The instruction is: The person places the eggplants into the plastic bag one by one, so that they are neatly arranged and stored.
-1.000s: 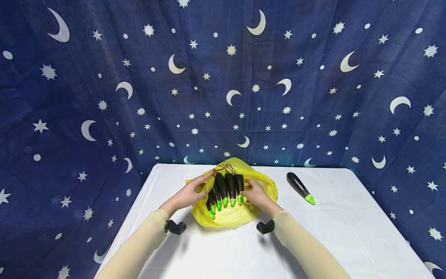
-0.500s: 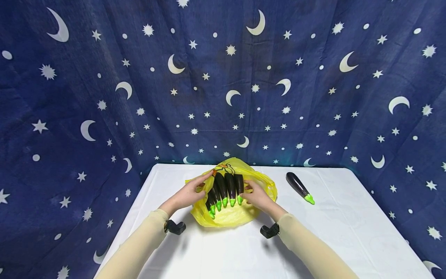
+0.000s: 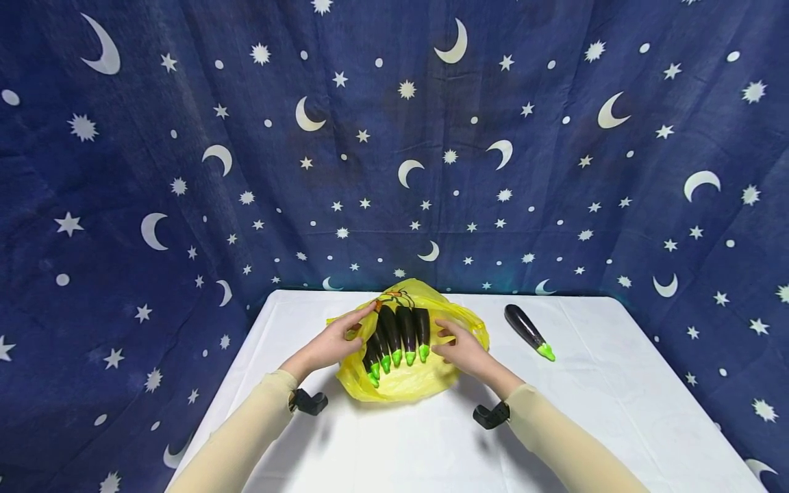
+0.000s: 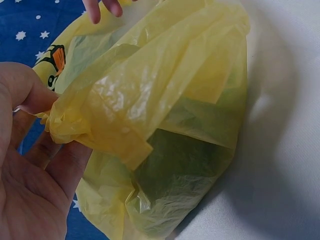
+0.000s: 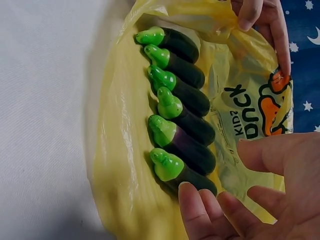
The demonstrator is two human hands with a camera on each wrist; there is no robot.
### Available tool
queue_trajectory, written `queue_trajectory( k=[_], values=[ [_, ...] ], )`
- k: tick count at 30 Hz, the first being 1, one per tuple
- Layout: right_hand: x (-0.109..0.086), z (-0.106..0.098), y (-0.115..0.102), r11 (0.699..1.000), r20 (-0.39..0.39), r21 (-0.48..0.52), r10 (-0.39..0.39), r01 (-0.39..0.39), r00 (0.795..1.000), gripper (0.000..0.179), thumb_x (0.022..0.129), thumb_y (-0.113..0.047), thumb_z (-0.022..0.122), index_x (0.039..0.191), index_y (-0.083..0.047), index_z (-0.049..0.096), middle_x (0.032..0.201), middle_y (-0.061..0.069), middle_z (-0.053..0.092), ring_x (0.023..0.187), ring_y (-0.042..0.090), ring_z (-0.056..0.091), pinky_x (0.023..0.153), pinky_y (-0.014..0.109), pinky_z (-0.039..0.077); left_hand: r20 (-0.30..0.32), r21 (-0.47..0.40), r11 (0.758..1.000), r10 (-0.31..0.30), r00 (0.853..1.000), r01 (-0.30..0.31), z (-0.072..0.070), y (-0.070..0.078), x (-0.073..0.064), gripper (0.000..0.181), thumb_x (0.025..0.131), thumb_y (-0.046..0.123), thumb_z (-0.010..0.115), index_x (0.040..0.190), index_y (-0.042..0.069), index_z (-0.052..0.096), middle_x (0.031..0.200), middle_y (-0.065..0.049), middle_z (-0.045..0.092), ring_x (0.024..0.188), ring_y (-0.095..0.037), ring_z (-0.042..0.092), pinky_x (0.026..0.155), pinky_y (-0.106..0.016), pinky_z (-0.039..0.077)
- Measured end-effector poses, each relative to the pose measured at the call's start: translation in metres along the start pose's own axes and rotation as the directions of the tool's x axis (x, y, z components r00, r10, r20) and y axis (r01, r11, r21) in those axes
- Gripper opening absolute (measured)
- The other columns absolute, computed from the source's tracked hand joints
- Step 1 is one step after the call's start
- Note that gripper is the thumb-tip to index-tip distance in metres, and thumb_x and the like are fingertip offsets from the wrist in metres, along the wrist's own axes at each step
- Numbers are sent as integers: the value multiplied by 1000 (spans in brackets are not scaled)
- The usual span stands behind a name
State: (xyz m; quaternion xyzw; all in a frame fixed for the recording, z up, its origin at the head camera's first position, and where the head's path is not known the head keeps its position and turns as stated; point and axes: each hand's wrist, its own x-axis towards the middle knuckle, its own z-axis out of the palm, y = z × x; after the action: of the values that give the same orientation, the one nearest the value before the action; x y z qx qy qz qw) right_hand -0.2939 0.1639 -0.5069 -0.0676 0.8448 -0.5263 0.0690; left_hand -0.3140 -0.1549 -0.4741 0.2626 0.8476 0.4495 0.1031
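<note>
A yellow plastic bag (image 3: 414,387) lies on the table with its mouth spread towards me. Several dark eggplants (image 5: 187,102) with bright green caps sit in a row inside it, side by side. My left hand (image 3: 333,340) pinches a bunched piece of the bag's left rim between thumb and fingers, as the left wrist view shows. At the bag's right side, my right hand (image 3: 464,350) is over the opening, fingers loosely bent and holding nothing. Its fingertips (image 5: 192,200) are beside the nearest eggplant (image 3: 422,329) of the row.
A single eggplant (image 3: 527,329) lies on the white tablecloth (image 3: 604,383) to the right of the bag. Behind the table hangs a dark blue cloth (image 3: 394,137) with moons and stars. A camera is strapped to each wrist.
My right hand has drawn back slightly to the right, away from the rightmost eggplant in the bag. The left hand and the bag stay in place.
</note>
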Motion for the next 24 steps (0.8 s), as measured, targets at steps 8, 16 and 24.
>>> queue_trajectory(
  k=[8, 16, 24],
  values=[
    [-7, -7, -3, 1000, -2, 22, -10, 10, 1000, 67, 92, -10, 72, 152, 1, 44, 136, 26, 56, 101, 28, 64, 78, 39, 58, -5, 18, 1000, -1, 1000, 1, 0, 0, -1, 79, 96, 4, 57, 162, 38, 30, 165, 9, 27, 125, -23, 51, 98, -41, 46],
    [-15, -17, -3, 999, -18, 24, -32, 33, 999, 65, 92, -9, 71, 151, 0, 46, 131, 24, 58, 98, 24, 63, 77, 36, 57, -4, 20, 1000, 7, 1000, -7, 1, 1, -2, 79, 96, 4, 56, 161, 38, 29, 166, 8, 26, 129, -24, 50, 101, -44, 45],
    [-23, -35, -3, 999, -61, -29, -18, 16, 998, 62, 93, -8, 69, 151, 0, 47, 131, 20, 59, 101, 27, 62, 75, 33, 57, -5, 15, 1000, 13, 1000, -13, 1, 1, -2, 78, 95, 4, 56, 162, 36, 31, 165, 9, 27, 127, -24, 50, 99, -42, 45]
  ],
)
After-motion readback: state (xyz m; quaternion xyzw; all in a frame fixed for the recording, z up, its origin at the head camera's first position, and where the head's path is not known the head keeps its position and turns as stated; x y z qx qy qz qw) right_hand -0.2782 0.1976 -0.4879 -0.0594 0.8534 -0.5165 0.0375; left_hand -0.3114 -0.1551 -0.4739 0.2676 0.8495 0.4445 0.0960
